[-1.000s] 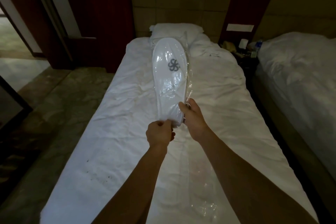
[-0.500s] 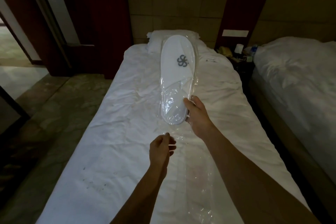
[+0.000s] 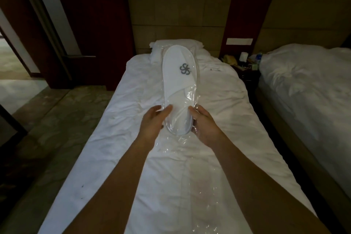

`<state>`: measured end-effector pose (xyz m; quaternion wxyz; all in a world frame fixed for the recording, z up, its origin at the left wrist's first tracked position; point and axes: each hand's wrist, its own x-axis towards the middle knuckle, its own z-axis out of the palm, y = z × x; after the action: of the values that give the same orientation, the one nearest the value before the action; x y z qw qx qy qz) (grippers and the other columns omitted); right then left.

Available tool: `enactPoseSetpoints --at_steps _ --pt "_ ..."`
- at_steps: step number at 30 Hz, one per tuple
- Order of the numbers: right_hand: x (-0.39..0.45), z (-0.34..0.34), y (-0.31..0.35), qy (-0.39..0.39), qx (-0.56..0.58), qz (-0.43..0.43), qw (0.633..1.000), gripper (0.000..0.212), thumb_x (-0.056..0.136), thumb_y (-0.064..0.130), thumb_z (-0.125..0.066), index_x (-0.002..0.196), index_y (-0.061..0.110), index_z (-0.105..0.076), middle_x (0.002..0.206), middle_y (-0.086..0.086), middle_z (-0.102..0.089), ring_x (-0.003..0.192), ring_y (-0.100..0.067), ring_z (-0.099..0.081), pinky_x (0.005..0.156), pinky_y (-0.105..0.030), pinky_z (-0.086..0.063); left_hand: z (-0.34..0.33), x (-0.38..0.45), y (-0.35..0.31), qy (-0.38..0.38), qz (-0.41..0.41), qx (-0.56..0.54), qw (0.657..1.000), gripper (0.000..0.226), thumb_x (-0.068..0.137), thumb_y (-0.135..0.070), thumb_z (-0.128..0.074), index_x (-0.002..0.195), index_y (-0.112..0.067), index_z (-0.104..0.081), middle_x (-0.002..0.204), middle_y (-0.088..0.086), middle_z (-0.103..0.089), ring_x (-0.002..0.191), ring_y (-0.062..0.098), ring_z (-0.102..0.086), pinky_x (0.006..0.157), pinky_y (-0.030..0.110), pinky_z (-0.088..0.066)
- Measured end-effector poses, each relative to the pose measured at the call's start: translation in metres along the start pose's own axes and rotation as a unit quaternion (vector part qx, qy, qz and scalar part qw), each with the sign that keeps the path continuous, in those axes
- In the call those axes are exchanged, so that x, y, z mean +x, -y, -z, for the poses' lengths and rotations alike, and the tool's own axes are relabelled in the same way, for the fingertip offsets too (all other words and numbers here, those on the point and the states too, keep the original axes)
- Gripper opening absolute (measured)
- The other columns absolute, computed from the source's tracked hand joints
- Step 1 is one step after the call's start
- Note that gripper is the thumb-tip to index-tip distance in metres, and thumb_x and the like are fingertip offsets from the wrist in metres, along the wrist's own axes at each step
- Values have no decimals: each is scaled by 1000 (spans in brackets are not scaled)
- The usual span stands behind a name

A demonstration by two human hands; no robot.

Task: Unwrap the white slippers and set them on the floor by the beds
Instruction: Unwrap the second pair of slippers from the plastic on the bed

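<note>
The white slippers [image 3: 179, 85], flat and marked with a grey swirl logo, are held upright over the near bed [image 3: 121, 154], still inside a clear plastic wrapper [image 3: 191, 150] whose loose end hangs down toward me. My left hand [image 3: 154, 122] grips the heel end from the left, thumb on the front. My right hand [image 3: 204, 126] grips the same end from the right, fingers partly behind the plastic. How many slippers are in the pack cannot be told.
A second bed [image 3: 303, 89] stands at the right, with a narrow dark gap and a cluttered nightstand [image 3: 245, 66] between the beds. Patterned floor [image 3: 53, 123] runs along the left of the near bed. A dark wooden door [image 3: 83, 24] is at the far left.
My left hand let go of the wrapper's end, dropped away, then came back up and took hold of the heel end. The slippers stayed upright in my right hand.
</note>
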<state>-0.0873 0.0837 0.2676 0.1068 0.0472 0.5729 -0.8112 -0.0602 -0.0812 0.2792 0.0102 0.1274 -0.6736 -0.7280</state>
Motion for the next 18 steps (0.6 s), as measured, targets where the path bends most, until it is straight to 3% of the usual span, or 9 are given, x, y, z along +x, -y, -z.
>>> enactPoseSetpoints --at_steps 2,4,6,8,9,11,13,16,18 --pt "0 -1 -1 18 2 1 1000 10 96 21 -58 87 22 -62 94 2 -72 86 -17 -68 79 -33 -52 -8 4 -3 62 7 7 998 29 82 -31 -76 107 -20 -70 100 -1 -76 89 16 -71 67 25 -56" --pt "-2 -2 -3 20 0 0 1000 5 95 22 -59 93 22 -64 94 3 -73 84 -15 -69 77 -30 -54 -11 6 4 72 -8 -7 997 20 83 -21 -75 102 -22 -71 92 -6 -77 79 9 -74 58 21 -56" --pt "-4 -2 -6 -2 -21 -2 1000 8 94 23 -61 102 22 -63 95 1 -72 84 -16 -67 76 -30 -52 -11 7 14 64 -24 -29 997 22 82 -17 -75 104 -20 -71 93 -6 -78 79 7 -74 61 21 -56" --pt "-6 -4 -11 -72 -85 24 993 22 91 25 -65 113 21 -60 94 -2 -67 83 -17 -63 76 -29 -51 -12 9 22 42 -26 -42 998 25 81 -18 -76 106 -17 -71 98 -1 -77 88 15 -73 71 27 -57" --pt "-8 -6 -15 -137 -140 60 979 27 90 25 -67 115 19 -59 90 -2 -65 83 -18 -62 79 -31 -51 -13 10 26 22 -21 -41 999 24 81 -19 -77 104 -18 -71 99 0 -76 91 18 -71 76 31 -57" --pt "-17 -11 -22 -285 -253 188 905 21 89 20 -66 107 12 -62 84 0 -62 84 -22 -62 81 -37 -50 -15 14 30 -23 -13 -32 999 19 80 -23 -77 97 -23 -69 99 0 -73 95 21 -68 83 36 -56" --pt "-30 -21 -31 -322 -268 295 858 3 88 12 -62 91 12 -60 80 1 -61 80 -21 -61 73 -37 -50 -17 18 30 -60 -20 -7 998 20 80 -27 -76 97 -22 -66 101 1 -71 98 23 -67 87 39 -55" --pt "-43 -35 -50 -244 -223 270 904 11 91 9 -57 82 16 -54 70 6 -57 63 -5 -54 63 -24 -47 -19 25 23 -74 -23 -2 997 25 82 -27 -75 101 -14 -66 103 8 -71 100 28 -67 91 44 -56" --pt "-46 -38 -61 -225 -220 219 924 7 91 6 -56 85 10 -57 71 3 -58 64 -10 -55 64 -27 -48 -19 28 17 -65 -19 -29 997 17 82 -27 -75 93 -18 -65 100 4 -70 98 24 -66 91 43 -56"
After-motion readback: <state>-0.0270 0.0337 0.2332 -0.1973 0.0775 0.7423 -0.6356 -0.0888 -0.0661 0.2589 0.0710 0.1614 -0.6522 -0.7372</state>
